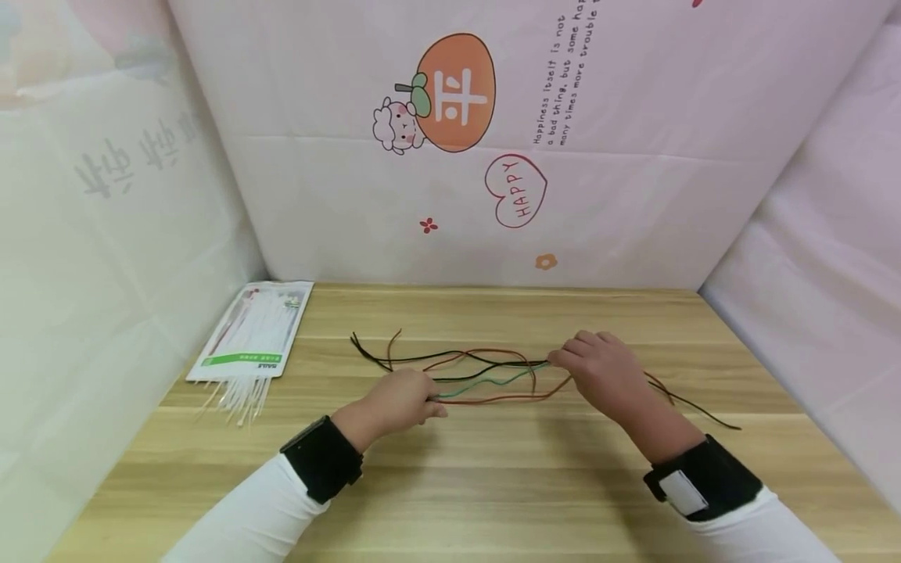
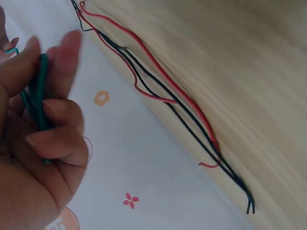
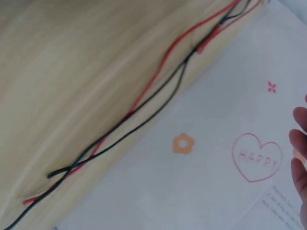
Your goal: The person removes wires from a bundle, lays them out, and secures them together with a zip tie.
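A thin green wire (image 1: 486,381) stretches between the two hands above the table. My left hand (image 1: 401,399) holds one part of it; in the left wrist view the fingers curl round the green wire (image 2: 42,81). At the other end my right hand (image 1: 598,371) pinches the green wire, its fingertips partly hidden; in the right wrist view only some fingers (image 3: 300,139) show at the edge. Several black wires (image 3: 160,97) and red wires (image 2: 192,101) lie loosely bundled on the wooden table, crossing one another and passing beyond both hands.
An opened plastic bag of white cable ties (image 1: 253,328) lies at the table's left back, several ties sticking out of its near end. White printed cloth (image 1: 338,195) walls in the wooden table (image 1: 479,500) at the back and both sides.
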The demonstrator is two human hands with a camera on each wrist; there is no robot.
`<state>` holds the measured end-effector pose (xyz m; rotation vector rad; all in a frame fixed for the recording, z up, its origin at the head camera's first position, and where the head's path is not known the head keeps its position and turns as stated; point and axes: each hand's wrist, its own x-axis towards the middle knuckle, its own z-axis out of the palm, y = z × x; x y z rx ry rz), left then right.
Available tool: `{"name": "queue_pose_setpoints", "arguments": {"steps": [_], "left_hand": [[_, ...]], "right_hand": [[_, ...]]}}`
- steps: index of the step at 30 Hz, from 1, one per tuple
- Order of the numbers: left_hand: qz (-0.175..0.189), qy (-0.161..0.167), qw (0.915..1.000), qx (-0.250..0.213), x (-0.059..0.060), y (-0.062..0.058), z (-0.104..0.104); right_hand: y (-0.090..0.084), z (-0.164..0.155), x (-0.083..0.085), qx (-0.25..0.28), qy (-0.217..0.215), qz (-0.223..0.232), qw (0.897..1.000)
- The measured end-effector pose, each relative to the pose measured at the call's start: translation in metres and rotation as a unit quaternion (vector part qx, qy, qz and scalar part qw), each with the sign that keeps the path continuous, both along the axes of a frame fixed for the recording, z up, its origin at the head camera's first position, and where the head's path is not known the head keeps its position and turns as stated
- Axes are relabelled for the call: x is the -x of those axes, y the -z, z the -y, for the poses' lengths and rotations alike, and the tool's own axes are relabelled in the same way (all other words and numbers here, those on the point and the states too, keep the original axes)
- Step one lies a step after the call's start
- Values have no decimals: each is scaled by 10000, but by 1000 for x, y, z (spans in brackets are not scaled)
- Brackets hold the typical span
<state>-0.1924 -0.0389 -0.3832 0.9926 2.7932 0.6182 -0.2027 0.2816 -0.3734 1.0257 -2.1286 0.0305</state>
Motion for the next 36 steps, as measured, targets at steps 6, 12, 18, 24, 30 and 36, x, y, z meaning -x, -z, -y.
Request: {"name": "queue_pose_setpoints", "arguments": {"steps": [6,12,18,24,30,36], "left_hand": [[928,-531,9849,-1361,5,0,9],[1802,-648,9376,-2903,5,2,15],[1884,-1419,9149,-3275,3,1,9],[1694,-2009,9071,-3287,5,0,2],[1286,-1655,9267,-3120,6,-2,5],[893,-936,9798,-1527,5,3,13]], "right_hand": [[2,-2,-3,730,50,244,9970],[8,-9,-5,1267,-95,181,9917],[5,-8,-8,1259,-190,-113,9918],[9,-5,-9,1161,-169,-86,9931],[15,-4,-9,798,105,543,9953],[12,-5,-5,555,163,603,9965]]}}
